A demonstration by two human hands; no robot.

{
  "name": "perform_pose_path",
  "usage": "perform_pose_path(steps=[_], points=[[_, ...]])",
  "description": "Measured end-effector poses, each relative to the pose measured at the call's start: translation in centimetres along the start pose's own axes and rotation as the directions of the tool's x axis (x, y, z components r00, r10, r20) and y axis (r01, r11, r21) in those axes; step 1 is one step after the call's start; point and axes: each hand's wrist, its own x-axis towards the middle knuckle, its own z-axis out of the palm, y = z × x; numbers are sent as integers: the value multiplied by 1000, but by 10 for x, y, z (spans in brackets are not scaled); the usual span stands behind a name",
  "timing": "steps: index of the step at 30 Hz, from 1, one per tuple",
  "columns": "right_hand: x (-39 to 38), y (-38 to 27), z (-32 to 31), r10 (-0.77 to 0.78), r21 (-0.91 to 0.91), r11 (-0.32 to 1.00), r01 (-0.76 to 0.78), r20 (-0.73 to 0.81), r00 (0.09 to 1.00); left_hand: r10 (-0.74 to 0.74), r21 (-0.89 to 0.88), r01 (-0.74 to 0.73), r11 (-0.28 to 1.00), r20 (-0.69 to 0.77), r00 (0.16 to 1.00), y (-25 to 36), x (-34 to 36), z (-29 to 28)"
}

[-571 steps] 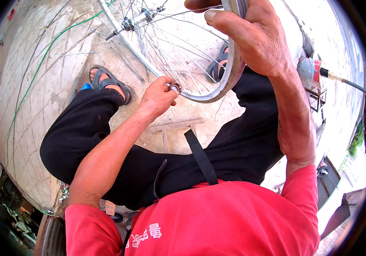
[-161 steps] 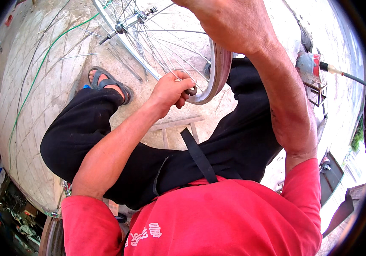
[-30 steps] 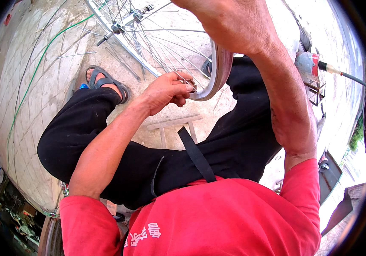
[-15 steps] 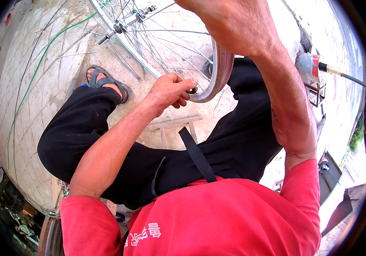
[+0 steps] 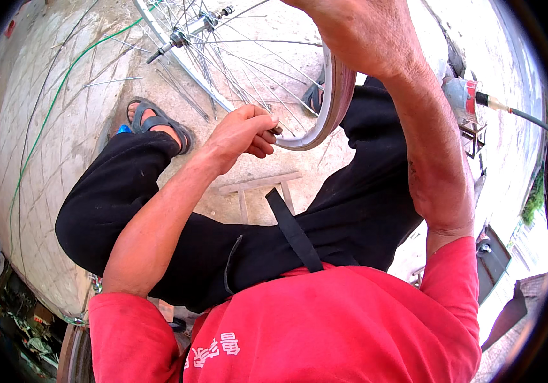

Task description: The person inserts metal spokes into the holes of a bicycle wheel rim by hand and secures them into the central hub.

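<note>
A spoked bicycle wheel rim [image 5: 333, 102] without a tire stands tilted between my knees, its hub [image 5: 178, 39] toward the top of the view. At the rim's near edge, my left hand [image 5: 242, 135] has its fingers closed on a small dark metal piece [image 5: 276, 130], beside the spokes. Its exact shape is mostly covered by the fingers. My right hand [image 5: 357, 32] is at the top, over the far right part of the rim. The upper edge of the picture cuts off its fingers, so its grip is hidden.
Loose spokes [image 5: 113, 82] lie on the concrete floor to the left, near a green hose [image 5: 63, 83]. A grey and red machine [image 5: 460, 99] with a cable stands at the right. A low wooden frame [image 5: 261, 183] shows between my legs.
My left hand has shifted slightly left and up along the rim with the small dark piece. My right hand has moved a little to the right, and the wheel has shifted slightly.
</note>
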Motion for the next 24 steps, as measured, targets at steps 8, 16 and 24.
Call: perform_pose_path(steps=[8, 16, 24], points=[[-5, 15, 15, -101, -190, 979, 80, -100, 990, 44, -232, -19, 972, 104, 994, -14, 2, -12], [2, 29, 7, -50, 135, 989, 56, -50, 997, 76, -202, -97, 975, -109, 991, -2, 11, -20], [-2, 3, 23, -149, -253, 961, 115, -117, 982, 92, -256, -100, 961, -43, 995, -1, 11, -15]])
